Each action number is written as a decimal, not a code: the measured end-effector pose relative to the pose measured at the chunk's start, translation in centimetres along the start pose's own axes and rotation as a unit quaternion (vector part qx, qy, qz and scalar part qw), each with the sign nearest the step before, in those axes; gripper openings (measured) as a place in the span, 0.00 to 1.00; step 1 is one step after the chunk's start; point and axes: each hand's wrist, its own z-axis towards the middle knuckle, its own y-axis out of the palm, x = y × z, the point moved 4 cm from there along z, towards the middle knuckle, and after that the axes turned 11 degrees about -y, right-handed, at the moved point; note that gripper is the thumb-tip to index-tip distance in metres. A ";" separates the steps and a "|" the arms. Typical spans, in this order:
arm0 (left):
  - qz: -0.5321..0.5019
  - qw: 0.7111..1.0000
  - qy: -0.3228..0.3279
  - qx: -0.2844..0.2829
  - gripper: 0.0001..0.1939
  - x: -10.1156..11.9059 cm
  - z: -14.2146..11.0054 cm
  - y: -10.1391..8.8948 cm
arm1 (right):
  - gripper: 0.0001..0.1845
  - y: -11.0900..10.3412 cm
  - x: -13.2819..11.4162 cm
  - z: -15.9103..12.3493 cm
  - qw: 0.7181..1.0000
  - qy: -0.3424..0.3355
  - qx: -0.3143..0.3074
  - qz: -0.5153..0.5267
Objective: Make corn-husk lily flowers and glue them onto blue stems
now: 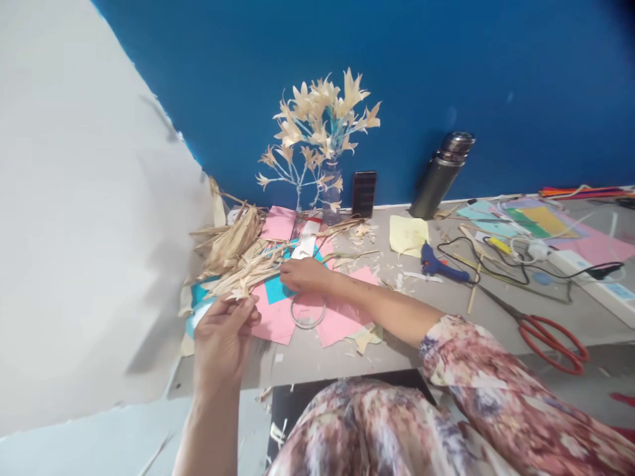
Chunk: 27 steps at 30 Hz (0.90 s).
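Observation:
Between the thumb and fingers of my left hand (pixel 225 327) is a small pale husk flower (pixel 241 291), near the table's left end. My right hand (pixel 302 276) is curled, palm down, over a blue paper sheet (pixel 278 291); its fingertips are hidden, so what they hold, if anything, does not show. Just above both hands lies a heap of dry corn husks (pixel 238 244). A ring-shaped bangle (pixel 307 325) is on my right wrist or just below it. Pink paper (pixel 275 324) spreads under my hands.
Husk flowers on wrapped stems (pixel 325 109) stand in a clear bottle (pixel 331 198) by the blue wall. A phone (pixel 364 193) and a dark flask (pixel 441 175) are beside them. To the right lie a blue glue gun (pixel 444 266), red-handled scissors (pixel 550 337) and a power strip (pixel 595 284).

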 end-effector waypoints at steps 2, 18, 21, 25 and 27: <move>-0.006 1.000 0.022 0.000 0.15 0.9 -0.6 0.0 | 0.13 -1.7 -0.2 -0.3 0.999 -0.001 0.036 0.005; -0.058 0.967 -0.185 -0.163 0.19 -1.9 -2.2 7.8 | 0.14 -10.1 -0.4 -17.7 0.587 0.271 0.500 0.576; -0.059 0.953 -0.200 -0.218 0.18 -2.5 -2.9 11.0 | 0.11 -8.2 -1.8 -18.6 0.610 0.273 0.485 0.564; -0.076 0.930 -0.223 -0.281 0.18 -2.8 -3.7 14.6 | 0.09 -8.2 -2.9 -19.2 0.650 0.271 0.454 0.547; -0.089 0.919 -0.238 -0.302 0.18 -2.9 -4.0 16.0 | 0.09 -8.9 -3.3 -19.4 0.664 0.262 0.449 0.538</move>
